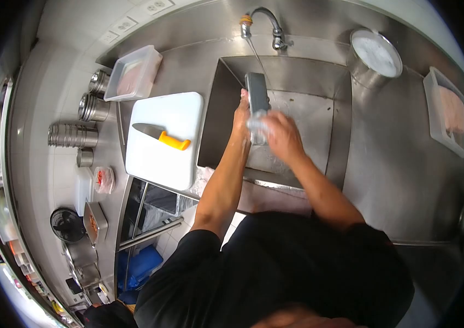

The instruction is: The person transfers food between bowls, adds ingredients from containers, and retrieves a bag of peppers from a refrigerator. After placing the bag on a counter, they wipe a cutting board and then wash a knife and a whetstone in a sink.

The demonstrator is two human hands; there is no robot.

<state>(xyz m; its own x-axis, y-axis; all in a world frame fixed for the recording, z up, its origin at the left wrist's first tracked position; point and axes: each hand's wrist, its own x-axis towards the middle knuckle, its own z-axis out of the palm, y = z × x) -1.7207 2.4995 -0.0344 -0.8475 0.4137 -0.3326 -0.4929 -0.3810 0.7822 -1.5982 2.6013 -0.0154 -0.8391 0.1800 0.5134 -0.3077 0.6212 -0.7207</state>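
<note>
Over the sink point(338, 131), my left hand point(241, 117) grips a long, narrow grey rectangular piece point(257, 94) by its left side. It is dark at the far end and lighter near me. My right hand point(282, 134) is blurred with motion and lies across the near half of this piece. Something whitish point(256, 123) shows at its curled fingertips, too smeared to name. From the tap point(246, 31) a thin stream of water runs down beside the grey piece.
Left of the sink, a kitchen knife point(173, 141) with a yellow handle lies on a white cutting board point(145, 167). Behind it stands a plastic tub point(154, 61). A metal pot point(368, 74) of white foam and another tub point(434, 117) stand on the right.
</note>
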